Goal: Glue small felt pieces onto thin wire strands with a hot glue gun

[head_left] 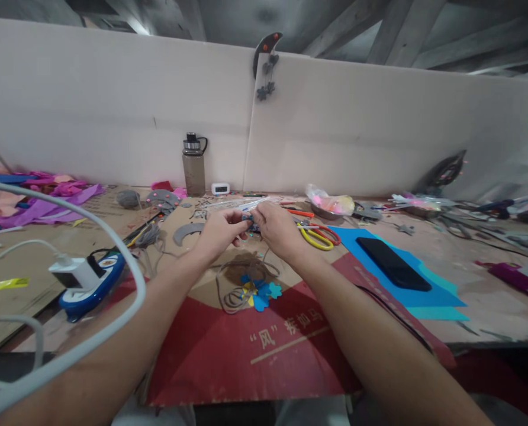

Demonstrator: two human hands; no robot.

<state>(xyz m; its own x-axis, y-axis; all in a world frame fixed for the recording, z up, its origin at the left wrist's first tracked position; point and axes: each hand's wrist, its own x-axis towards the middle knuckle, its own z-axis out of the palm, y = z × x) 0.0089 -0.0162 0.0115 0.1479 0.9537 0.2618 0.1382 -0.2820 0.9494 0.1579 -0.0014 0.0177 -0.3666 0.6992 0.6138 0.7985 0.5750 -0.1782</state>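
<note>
A small dark blue piece (252, 224) is located between the two hands, above the red-and-tan cardboard (228, 349). The fingers cover most of it; its full shape cannot be determined. Left hand (225, 231): thumb and forefinger pinched closed on the piece. Right hand (276, 226): fingers curled closed on its opposite side, tips partly hidden. Below the hands, blue and yellow paper flowers (260, 294) lie beside looped cord (228, 296). Behind right, a brown bowl (321, 210) holds a clear bag (337, 203) with pink and yellow contents, not identifiable. Behind left, a capped grey bottle (193, 173) stands upright.
</note>
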